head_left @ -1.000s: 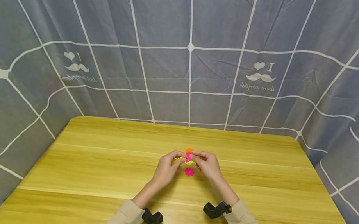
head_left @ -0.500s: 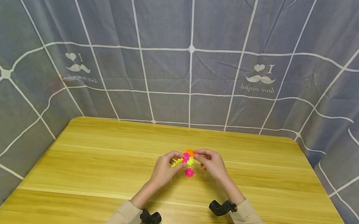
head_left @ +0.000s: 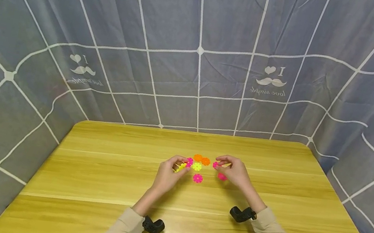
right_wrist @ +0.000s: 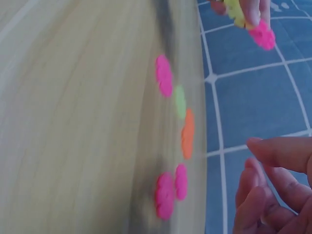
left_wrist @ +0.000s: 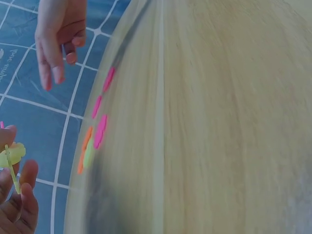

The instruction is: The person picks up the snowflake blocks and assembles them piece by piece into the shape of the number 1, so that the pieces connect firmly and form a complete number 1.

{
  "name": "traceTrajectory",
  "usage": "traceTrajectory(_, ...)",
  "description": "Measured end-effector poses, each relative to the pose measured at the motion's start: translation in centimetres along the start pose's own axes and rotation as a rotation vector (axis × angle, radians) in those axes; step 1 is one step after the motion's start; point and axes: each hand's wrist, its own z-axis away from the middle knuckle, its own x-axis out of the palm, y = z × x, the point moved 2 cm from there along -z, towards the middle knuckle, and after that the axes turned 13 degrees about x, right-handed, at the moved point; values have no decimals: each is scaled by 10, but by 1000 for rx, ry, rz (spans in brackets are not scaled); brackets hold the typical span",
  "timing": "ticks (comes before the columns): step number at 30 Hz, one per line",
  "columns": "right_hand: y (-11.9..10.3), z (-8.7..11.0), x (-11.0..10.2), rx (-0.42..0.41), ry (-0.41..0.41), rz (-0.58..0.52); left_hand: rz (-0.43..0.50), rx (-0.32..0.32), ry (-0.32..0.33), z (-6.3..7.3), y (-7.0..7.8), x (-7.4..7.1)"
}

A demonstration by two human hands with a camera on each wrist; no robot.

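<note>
My left hand (head_left: 167, 174) pinches joined flower-shaped plastic discs: a pink disc (head_left: 189, 162) at the fingertips and yellow discs (head_left: 181, 167) behind it. The left wrist view shows the yellow discs (left_wrist: 13, 155) interlocked at an angle. My right hand (head_left: 238, 174) hovers above the table, thumb and fingers apart and nothing between them, as the right wrist view shows. Under and beside it lie a pink disc (head_left: 215, 165) and another pink disc (head_left: 222, 177). Between the hands lie two orange discs (head_left: 206, 161), a yellow-green disc (head_left: 197, 166) and a pink disc (head_left: 197, 178).
The wooden table (head_left: 94, 183) reaches to a grey curtain (head_left: 165, 67) with white lines at the back and sides. A black wrist camera mount (head_left: 153, 226) sits on the left wrist, and another black mount (head_left: 242, 215) on the right.
The hands were together at the discs. My right hand has drawn off to the right, uncovering orange and pink discs. My left hand has shifted slightly left with the joined discs.
</note>
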Motion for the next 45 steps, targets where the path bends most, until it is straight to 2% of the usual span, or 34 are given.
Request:
traceTrajectory(5,12,-1,-7,34,6,55,-16,-7,-3,0,-3,-3)
traceTrajectory(11,24,-4,-10,88,-25,93,-37,-36,-14,2,-4,-5)
traceTrajectory(20,29,-2,-12,81,-58,161,-7,-45,-9,4,-5,-5)
traceTrajectory(28,34,-5,-5,161,-51,217,6,-43,-11,6,-5,-4)
traceTrajectory(34,32,-5,-5,159,-57,270,-31,-29,-10,6,-6,-4)
traceTrajectory(39,33,-8,-4,154,-65,300,-14,-32,-22,6,-7,-2)
traceTrajectory(45,34,-10,-5,143,-66,276,-16,-25,-20,6,-6,-2)
